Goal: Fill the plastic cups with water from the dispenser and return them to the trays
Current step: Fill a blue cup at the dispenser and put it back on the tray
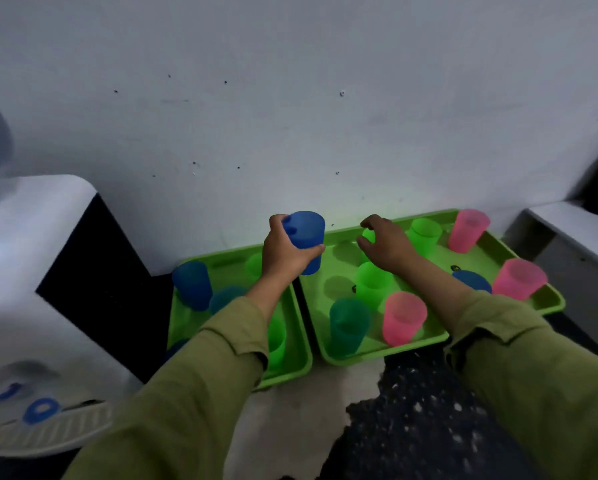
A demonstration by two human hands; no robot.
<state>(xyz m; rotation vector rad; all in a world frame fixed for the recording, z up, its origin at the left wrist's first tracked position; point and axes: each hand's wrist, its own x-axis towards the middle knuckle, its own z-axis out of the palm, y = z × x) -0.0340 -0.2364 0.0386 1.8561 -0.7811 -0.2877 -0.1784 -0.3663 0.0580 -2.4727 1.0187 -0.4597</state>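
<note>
Two trays: lying side by side in the lower middle of the frame, left tray (301, 370) and right tray (356, 359), near rims almost meeting, cups standing in both.
Left hand (283, 259): wrapping fingers and thumb round the blue cup (308, 232), holding it upright in the air above the far right corner of the left tray.
Right hand (389, 249): hovering half-curled over a green cup (369, 234) at the back of the right tray; I am not managing to tell whether the fingers are gripping it.
Water level: not showing; the cup walls are reading too dim.
Step in hand: judging I am ferrying cups between tray and dispenser (30, 271). I am aiming to keep the blue cup level and grip lightly, since thin plastic is likely flexing under a squeeze.
Dispenser: sitting at the lower left, blue taps (41, 409) above the drip grille (60, 432).
In the way: middle green cup (373, 282), teal cup (348, 325) and pink cup (404, 317) crowding beneath my right forearm; a dropped sleeve is risking a knock.
Around: pale wall (290, 116) rising behind the trays.
</note>
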